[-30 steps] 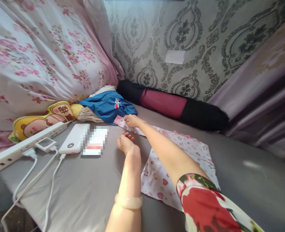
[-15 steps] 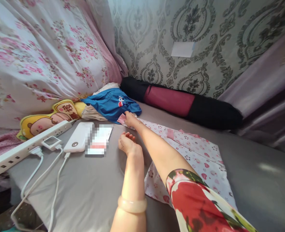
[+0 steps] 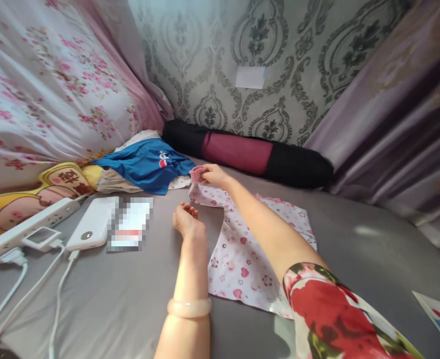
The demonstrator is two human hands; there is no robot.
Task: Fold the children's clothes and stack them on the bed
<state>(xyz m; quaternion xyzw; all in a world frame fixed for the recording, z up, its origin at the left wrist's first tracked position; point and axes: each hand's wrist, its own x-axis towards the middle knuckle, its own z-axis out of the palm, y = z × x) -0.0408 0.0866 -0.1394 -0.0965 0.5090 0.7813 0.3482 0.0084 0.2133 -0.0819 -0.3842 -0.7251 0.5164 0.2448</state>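
A child's white top with pink hearts and flowers lies spread on the grey sheet. Its sleeve reaches toward the blue cloth and ends in a pink ribbed cuff. My right hand pinches that cuff and holds it slightly raised off the sheet. To the left of the sleeve, my left hand rests palm up with its fingers curled in, and nothing shows in them. A pale bangle circles my left forearm. My right forearm passes over the top and hides part of it.
Left of my hands lie a blurred-out phone-like object, a white power bank and a power strip with cables. Behind are a blue garment and a long black and maroon roll. A colourful printed sheet lies right.
My right hand has lifted the pink cuff off the sheet, and the sleeve has shifted with it. The view has turned right, bringing the printed sheet into sight. My left hand stays curled.
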